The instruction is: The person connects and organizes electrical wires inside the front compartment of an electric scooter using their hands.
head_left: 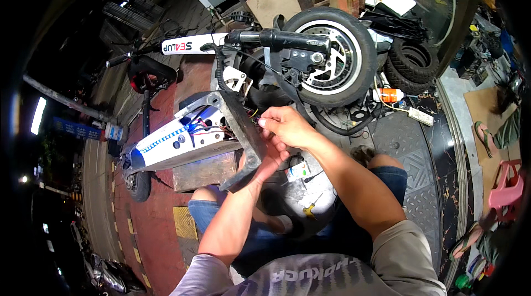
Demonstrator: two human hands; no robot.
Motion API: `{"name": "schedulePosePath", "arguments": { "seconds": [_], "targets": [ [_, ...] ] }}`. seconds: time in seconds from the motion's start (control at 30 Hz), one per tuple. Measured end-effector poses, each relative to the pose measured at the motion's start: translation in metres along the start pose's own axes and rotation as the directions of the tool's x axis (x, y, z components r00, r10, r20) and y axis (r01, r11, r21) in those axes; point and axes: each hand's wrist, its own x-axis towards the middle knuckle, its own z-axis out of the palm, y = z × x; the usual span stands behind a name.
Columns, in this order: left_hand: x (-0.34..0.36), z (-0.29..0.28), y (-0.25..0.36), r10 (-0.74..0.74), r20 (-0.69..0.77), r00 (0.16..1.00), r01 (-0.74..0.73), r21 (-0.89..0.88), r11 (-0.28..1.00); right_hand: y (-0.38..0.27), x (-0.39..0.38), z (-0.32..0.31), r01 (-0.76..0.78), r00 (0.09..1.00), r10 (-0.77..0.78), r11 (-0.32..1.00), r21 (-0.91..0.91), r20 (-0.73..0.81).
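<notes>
An opened scooter deck with white casing, blue dotted strip and wires rests tilted on a metal block. At its dark end bracket, my right hand pinches something small, with thin wires beside the fingertips. My left hand is just below, fingers curled against the bracket's edge; what they hold is hidden. Above lie the white steering column, black fork and front wheel with a brake disc. A yellow-handled tool lies on the ground between my legs.
Stacked tyres, an orange-labelled bottle and a power strip sit right of the wheel. A pink stool and other people's sandalled feet are at the far right. A road with parked scooters runs along the left.
</notes>
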Motion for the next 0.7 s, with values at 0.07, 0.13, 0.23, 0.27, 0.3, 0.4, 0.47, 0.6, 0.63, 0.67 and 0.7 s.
{"name": "schedulePosePath", "arguments": {
  "seconds": [0.07, 0.13, 0.23, 0.27, 0.3, 0.4, 0.47, 0.6, 0.63, 0.67, 0.7],
  "targets": [
    [-0.006, 0.013, -0.013, 0.017, -0.128, 0.992, -0.02, -0.027, 0.999, 0.01, 0.01, -0.004, 0.097, 0.994, -0.095, 0.994, 0.042, -0.045],
    [-0.01, 0.021, -0.025, -0.029, -0.263, 0.964, 0.048, 0.063, 0.997, 0.019, 0.019, -0.007, 0.198, 0.977, -0.191, 0.977, 0.076, -0.095],
    [-0.022, 0.035, -0.044, 0.009, -0.355, 0.935, 0.156, 0.433, 0.888, 0.016, 0.025, -0.012, 0.245, 0.969, -0.238, 0.962, 0.118, -0.072],
    [-0.02, 0.035, -0.044, 0.015, -0.348, 0.937, 0.166, 0.483, 0.859, 0.013, 0.026, -0.013, 0.252, 0.967, -0.246, 0.962, 0.103, -0.064],
    [-0.017, 0.028, -0.044, 0.087, -0.339, 0.937, 0.136, 0.581, 0.803, 0.014, 0.028, -0.014, 0.299, 0.953, -0.295, 0.953, 0.051, -0.062],
    [-0.007, 0.026, -0.033, 0.423, -0.234, 0.876, -0.045, 0.832, 0.553, 0.002, 0.021, -0.016, 0.258, 0.966, -0.259, 0.964, 0.072, 0.015],
    [-0.009, 0.036, -0.022, 0.441, -0.147, 0.886, -0.053, 0.911, 0.41, 0.005, 0.017, -0.022, 0.257, 0.966, -0.259, 0.962, 0.089, 0.014],
    [-0.028, 0.062, -0.017, 0.437, -0.093, 0.894, -0.1, 0.912, 0.399, 0.011, 0.015, -0.023, 0.424, 0.903, -0.427, 0.903, -0.064, -0.053],
    [-0.029, 0.071, -0.012, 0.403, -0.022, 0.915, -0.154, 0.904, 0.399, 0.013, 0.014, -0.024, 0.494, 0.855, -0.513, 0.851, -0.18, -0.078],
    [-0.033, 0.079, -0.005, 0.377, 0.041, 0.925, -0.203, 0.894, 0.4, 0.011, 0.013, -0.019, 0.552, 0.8, -0.594, 0.783, -0.285, -0.081],
    [-0.035, 0.081, -0.001, 0.364, 0.042, 0.93, -0.206, 0.882, 0.423, 0.011, 0.009, -0.013, 0.542, 0.761, -0.643, 0.705, -0.458, -0.089]
  ]
}}
